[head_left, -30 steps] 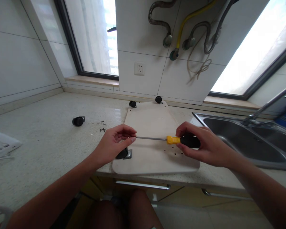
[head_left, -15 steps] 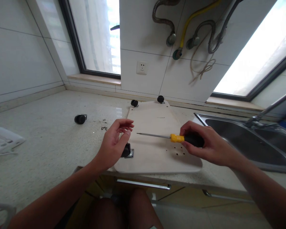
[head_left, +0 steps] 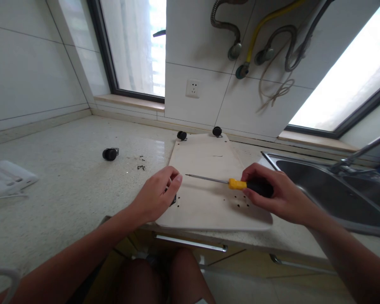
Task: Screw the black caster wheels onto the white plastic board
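My right hand (head_left: 267, 185) is closed round the black and yellow handle of a screwdriver (head_left: 237, 184). Its thin shaft points left across the pale board (head_left: 205, 215), just above the surface. My left hand (head_left: 160, 192) is curled at the board's left edge, closed on a caster (head_left: 173, 199); only a dark corner of its plate shows, and the wheel is hidden behind the fingers. Screw holes show in the board beside this hand, with more below the screwdriver handle. A black caster (head_left: 181, 135) and another caster (head_left: 217, 131) stand at the board's far corners.
On the counter (head_left: 82, 185) lie a loose caster (head_left: 110, 153) and several small screws (head_left: 141, 167). A white device with a cable (head_left: 11, 177) is at far left. The steel sink (head_left: 332, 190) borders the right side. Drawer handles (head_left: 191, 242) run below the front edge.
The near-left caster has come off its spot on the board into my left hand, baring the holes there. My left fingers have closed. The screwdriver is held much as before; the view shifted slightly.
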The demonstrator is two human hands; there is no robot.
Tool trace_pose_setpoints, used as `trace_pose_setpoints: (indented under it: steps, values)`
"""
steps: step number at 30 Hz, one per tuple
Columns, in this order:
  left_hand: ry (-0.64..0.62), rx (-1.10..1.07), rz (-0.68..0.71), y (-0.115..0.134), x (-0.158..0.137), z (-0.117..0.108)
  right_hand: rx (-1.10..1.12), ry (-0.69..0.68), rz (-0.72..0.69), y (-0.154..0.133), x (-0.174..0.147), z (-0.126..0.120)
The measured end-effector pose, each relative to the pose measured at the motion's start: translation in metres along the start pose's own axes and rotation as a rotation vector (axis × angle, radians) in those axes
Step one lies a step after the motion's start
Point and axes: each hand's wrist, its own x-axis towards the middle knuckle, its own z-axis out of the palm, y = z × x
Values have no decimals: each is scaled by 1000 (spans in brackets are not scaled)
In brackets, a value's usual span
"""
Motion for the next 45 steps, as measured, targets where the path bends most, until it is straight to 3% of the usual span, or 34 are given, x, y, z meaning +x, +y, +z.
trace_pose_setpoints:
  steps: [2,5,13,15,19,23,26,29,33,37,39,42,45]
  values:
    - [-51,83,-36,-1,0,-1,11,4,2,1,0,0]
    - [2,124,-61,-5,1,-2,24,10,13,2,0,0]
    - [139,-42,-126,-16,11,-13,92,37,32,6,6,1]
    - [182,-273,-301,-18,18,-16,126,55,25,6,10,2]
    - [331,-894,-820,-26,33,-32,251,119,29,7,26,5]
    - [435,-1010,-941,-32,43,-56,435,234,41,5,52,10]
    - [395,-1002,-964,-32,44,-67,543,314,26,-6,74,10]
    - [312,-915,-905,-31,42,-69,542,353,1,-21,93,5]
    - [233,-660,-709,-34,33,-73,557,364,-25,-35,112,-3]
    - [-10,96,-210,-37,20,-77,584,398,-34,-37,124,-4]
    - [-134,316,-29,-34,14,-76,575,405,-28,-37,126,-4]
    - [-251,321,57,-28,11,-72,550,403,-18,-33,125,-5]
    - [-291,246,49,-25,12,-67,521,390,-12,-29,121,-5]
